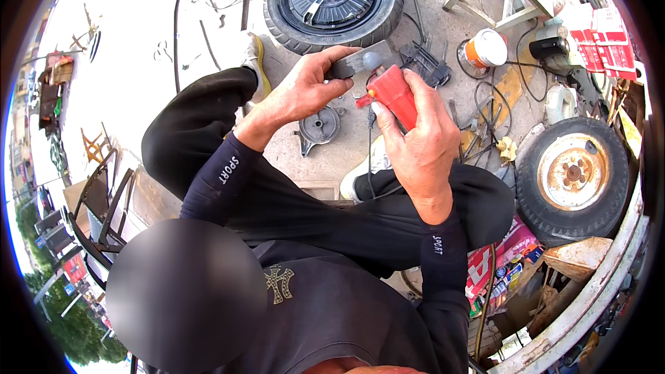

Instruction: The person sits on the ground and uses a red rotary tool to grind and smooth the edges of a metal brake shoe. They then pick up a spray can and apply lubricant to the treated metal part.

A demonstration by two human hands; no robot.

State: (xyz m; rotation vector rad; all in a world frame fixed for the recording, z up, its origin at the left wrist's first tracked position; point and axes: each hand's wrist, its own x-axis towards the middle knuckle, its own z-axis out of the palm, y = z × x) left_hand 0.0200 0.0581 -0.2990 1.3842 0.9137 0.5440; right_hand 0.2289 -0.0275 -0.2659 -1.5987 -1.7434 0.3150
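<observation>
Two grips: L fingers (336, 88) pinch flat, rect. grey slab (352, 66); R fingers (421, 93) wrap boxy red tool (395, 93).

1. Outdoor repair workshop, by the look of it.
2. Black wheel (329, 1) at twelve o'clock.
3. Loose metal part (427, 64), one o'clock.
4. Rusty-rimmed wheel (573, 173), three o'clock.
5. Trees (80, 322), eight o'clock.

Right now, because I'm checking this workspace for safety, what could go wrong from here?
1. The left hand grips the grey flat piece near the round tip of the red tool in the right hand; a slip could hurt it.
2. The piece appears supported only by that hand, so it might twist if the tip catches.
3. A dark cable passes close to a pale shoe and could snag.
</observation>
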